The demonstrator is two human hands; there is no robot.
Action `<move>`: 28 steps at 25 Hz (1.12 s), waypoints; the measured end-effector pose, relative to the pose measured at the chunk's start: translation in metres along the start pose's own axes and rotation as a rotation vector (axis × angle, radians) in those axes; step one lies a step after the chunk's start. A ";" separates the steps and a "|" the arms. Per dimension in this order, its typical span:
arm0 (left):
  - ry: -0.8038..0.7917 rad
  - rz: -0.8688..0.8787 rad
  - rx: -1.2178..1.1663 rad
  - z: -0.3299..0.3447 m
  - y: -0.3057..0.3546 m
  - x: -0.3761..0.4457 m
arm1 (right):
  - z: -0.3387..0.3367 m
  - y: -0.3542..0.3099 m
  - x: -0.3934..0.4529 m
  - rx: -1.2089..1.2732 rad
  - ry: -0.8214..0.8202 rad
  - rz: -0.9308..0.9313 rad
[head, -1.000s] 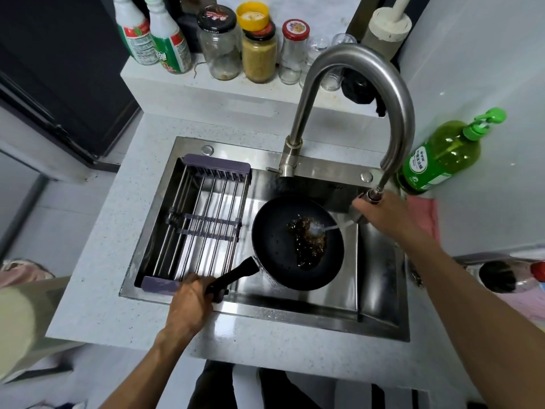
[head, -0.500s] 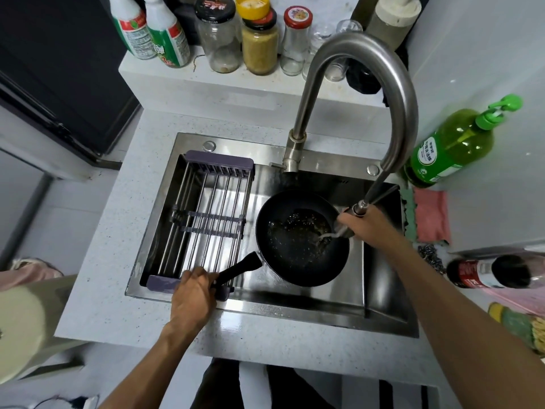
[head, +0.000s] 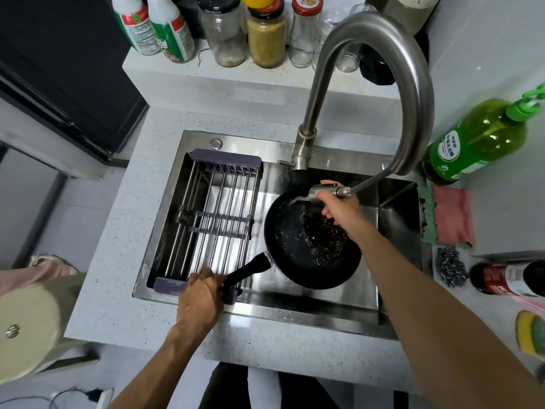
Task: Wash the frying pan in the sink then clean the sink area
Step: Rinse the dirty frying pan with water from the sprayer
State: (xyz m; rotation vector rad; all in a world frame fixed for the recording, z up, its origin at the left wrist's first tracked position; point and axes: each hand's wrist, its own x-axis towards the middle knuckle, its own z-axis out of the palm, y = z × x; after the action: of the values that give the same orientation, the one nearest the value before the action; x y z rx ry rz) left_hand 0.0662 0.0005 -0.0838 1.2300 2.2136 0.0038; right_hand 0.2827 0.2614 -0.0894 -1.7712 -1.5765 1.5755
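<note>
- I see my left hand (head: 203,293) gripping the frying pan (head: 309,246) handle in the sink (head: 392,228).
- My right hand (head: 339,206) holds the spray head (head: 324,191), seemingly spraying into the pan.

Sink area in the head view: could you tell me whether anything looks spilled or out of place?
Nothing spilled. The spray head is pulled out of the faucet on its hose, held by the right hand over the frying pan, whose residue remains.
</note>
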 end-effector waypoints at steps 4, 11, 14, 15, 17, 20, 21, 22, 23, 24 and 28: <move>-0.003 0.006 0.020 0.002 0.000 0.001 | -0.004 0.005 0.008 -0.010 -0.012 -0.053; 0.005 0.024 0.018 0.005 -0.003 0.003 | -0.044 0.017 0.008 -0.233 0.069 -0.024; 0.009 0.020 0.004 0.007 -0.004 0.002 | -0.053 0.027 0.002 -0.364 0.008 0.003; 0.010 0.018 -0.007 0.007 -0.005 0.002 | -0.055 0.030 0.000 -0.365 -0.004 0.012; 0.015 0.020 -0.021 0.006 -0.004 0.002 | -0.055 0.035 -0.004 -0.340 -0.011 0.022; 0.020 0.017 -0.028 0.005 -0.004 0.001 | -0.049 0.038 -0.008 -0.306 -0.025 0.035; 0.018 0.018 -0.021 0.005 -0.004 0.001 | -0.047 0.037 -0.009 -0.298 -0.028 0.031; 0.013 0.023 -0.009 0.006 -0.005 0.000 | -0.047 0.036 -0.011 -0.297 -0.024 0.030; 0.009 0.032 0.005 0.006 -0.005 0.000 | -0.048 0.035 -0.011 -0.315 -0.014 0.039; 0.006 0.037 0.017 0.007 -0.006 0.000 | -0.050 0.035 -0.013 -0.353 -0.005 0.054; 0.018 0.035 0.025 0.006 -0.005 0.001 | -0.053 0.036 -0.032 -0.451 -0.023 0.134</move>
State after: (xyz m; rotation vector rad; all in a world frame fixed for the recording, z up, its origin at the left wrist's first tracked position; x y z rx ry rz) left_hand 0.0647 -0.0034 -0.0911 1.2867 2.2138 0.0008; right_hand 0.3518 0.2445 -0.0821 -2.1284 -1.9811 1.3732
